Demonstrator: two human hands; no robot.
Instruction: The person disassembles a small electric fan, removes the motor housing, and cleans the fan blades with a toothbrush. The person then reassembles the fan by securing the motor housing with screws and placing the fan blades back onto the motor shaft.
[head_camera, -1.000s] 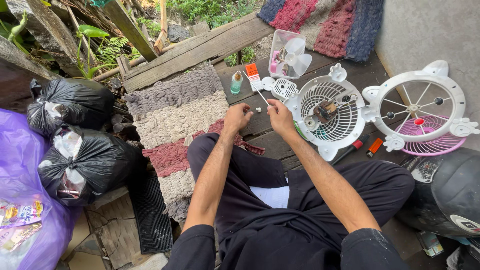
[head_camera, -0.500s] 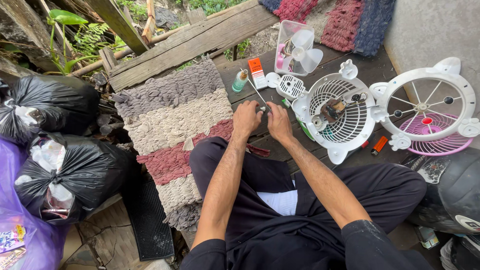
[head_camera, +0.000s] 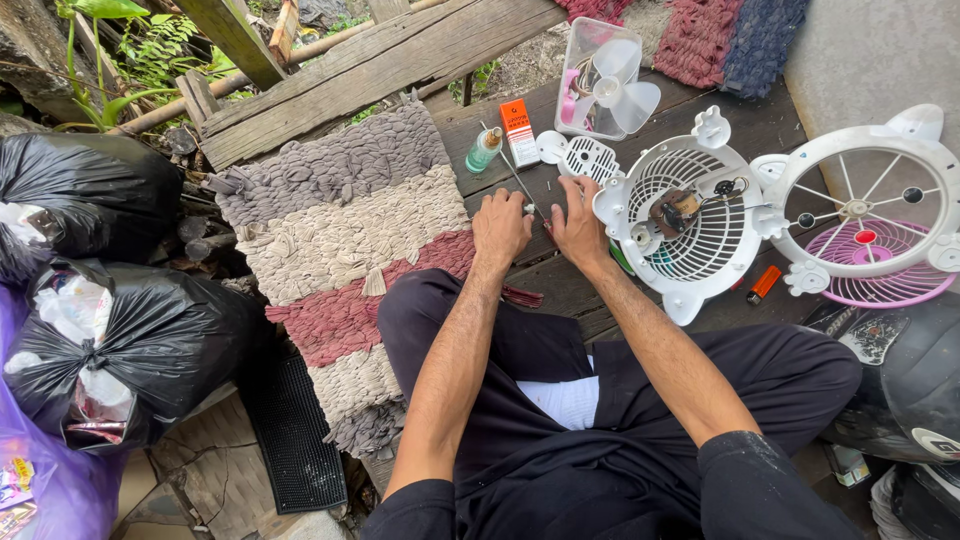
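Vs half a second earlier: both hands sat in about the same spot on the planks, only the view had shifted. Left hand (head_camera: 500, 226) and right hand (head_camera: 578, 222) were side by side, nearly touching, fingers curled in and pinching a small metal part (head_camera: 531, 209) between them; exact grip too small to tell. A thin metal rod (head_camera: 517, 178) ran from the hands diagonally up-left toward the small green bottle (head_camera: 484, 150), long axis along that diagonal. White fan housing (head_camera: 690, 215) lay just right of the right hand, motor up. Striped woven mat (head_camera: 345, 235) lay left.
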